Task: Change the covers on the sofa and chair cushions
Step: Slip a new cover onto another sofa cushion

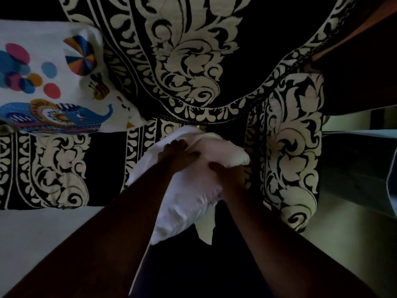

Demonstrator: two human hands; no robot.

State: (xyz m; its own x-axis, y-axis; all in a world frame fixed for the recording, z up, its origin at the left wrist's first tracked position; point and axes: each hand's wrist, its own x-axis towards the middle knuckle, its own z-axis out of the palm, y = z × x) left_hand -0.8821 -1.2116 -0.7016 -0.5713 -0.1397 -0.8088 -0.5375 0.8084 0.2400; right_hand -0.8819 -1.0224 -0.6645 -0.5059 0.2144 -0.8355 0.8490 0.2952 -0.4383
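Head view: white cushion insert [193, 181] held before black-and-cream sofa [176, 61], long axis running from person toward seat. Left hand [180, 153] fingers curled gripping upper left side; right hand [225, 171] clasps right edge, nearer far end.

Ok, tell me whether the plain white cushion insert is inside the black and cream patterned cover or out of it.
Mostly out: white cushion insert shows bare, gripped by left hand and right hand.

A cushion [189, 181] lies before the sofa [182, 61], with another cushion [49, 82] on the seat to its left.
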